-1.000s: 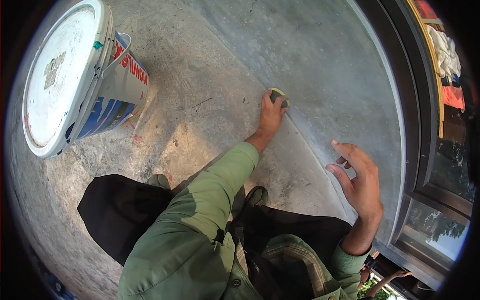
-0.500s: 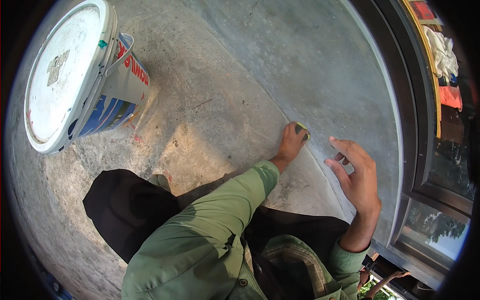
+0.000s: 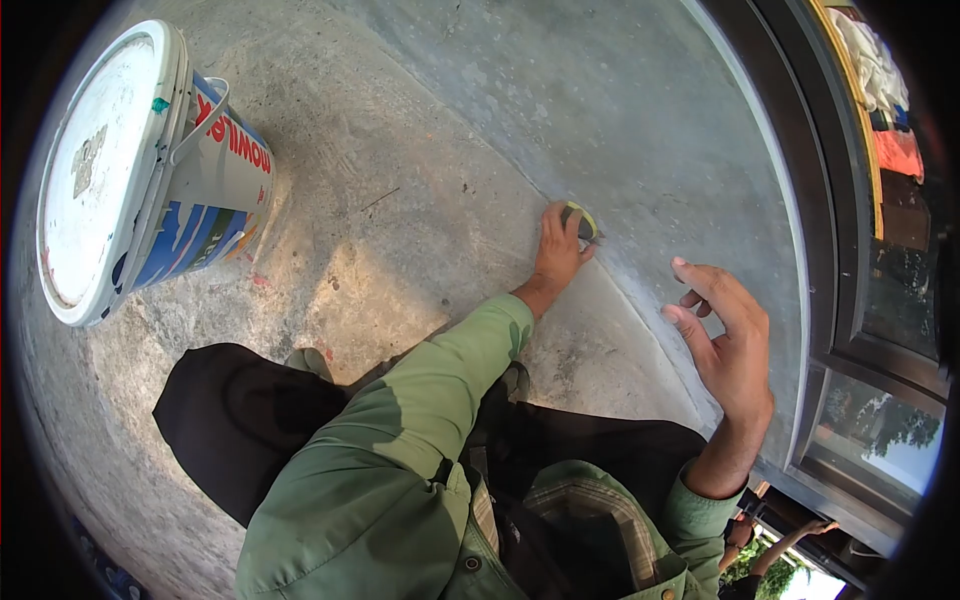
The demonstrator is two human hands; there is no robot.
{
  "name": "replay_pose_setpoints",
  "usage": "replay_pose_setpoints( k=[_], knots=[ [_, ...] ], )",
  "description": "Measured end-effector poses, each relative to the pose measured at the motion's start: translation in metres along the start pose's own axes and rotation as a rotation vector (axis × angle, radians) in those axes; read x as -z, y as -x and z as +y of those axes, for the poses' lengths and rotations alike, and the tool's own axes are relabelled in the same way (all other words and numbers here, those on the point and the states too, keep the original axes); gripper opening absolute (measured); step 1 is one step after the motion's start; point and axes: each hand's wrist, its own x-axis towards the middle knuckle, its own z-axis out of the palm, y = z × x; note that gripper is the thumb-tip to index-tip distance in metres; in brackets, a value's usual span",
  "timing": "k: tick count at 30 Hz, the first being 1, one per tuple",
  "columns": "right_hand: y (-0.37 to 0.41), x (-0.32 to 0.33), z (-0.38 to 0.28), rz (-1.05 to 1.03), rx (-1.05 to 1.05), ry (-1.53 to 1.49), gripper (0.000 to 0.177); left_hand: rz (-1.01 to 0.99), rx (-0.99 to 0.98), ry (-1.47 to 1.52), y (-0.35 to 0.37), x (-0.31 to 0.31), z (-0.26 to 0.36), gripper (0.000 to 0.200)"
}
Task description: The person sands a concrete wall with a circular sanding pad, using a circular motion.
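My left hand (image 3: 558, 252) is closed around a small rounded yellow-and-black object (image 3: 581, 222), pressing it at the seam where the rough floor meets the smooth grey wall (image 3: 660, 150). My fingers cover part of the object, and its exact kind cannot be made out. Off to the right, my right hand (image 3: 738, 350) is raised in front of the wall with nothing in it. Its fingers are curved, and a gap shows between thumb and fingertips.
A white lidded paint bucket (image 3: 225, 165) with a wire handle stands on the concrete floor (image 3: 400, 240) at the left. A dark window frame (image 3: 830, 200) runs down the right side. Another person's arm (image 3: 800, 535) shows at the lower right.
My left hand has slid farther up along the seam with the yellow-and-black object. My right hand keeps nearly the same pose. The whole view has shifted slightly.
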Motion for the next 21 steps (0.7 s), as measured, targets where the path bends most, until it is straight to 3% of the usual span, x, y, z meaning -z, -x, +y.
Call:
replay_pose_setpoints(
  k=[5, 13, 21],
  knots=[
    [0.001, -0.001, 0.001, -0.004, -0.012, -0.016, 0.046, 0.048, 0.059, 0.035, 0.003, -0.010, 0.008, 0.088],
    [0.000, 0.001, 0.000, 0.009, 0.004, 0.000, 0.049, -0.107, 0.162, 0.093, -0.005, 0.010, 0.008, 0.070],
    [-0.012, 0.000, -0.005, 0.012, 0.021, 0.006, 0.048, -0.248, 0.081, 0.030, -0.006, 0.030, 0.008, 0.048]
  ],
)
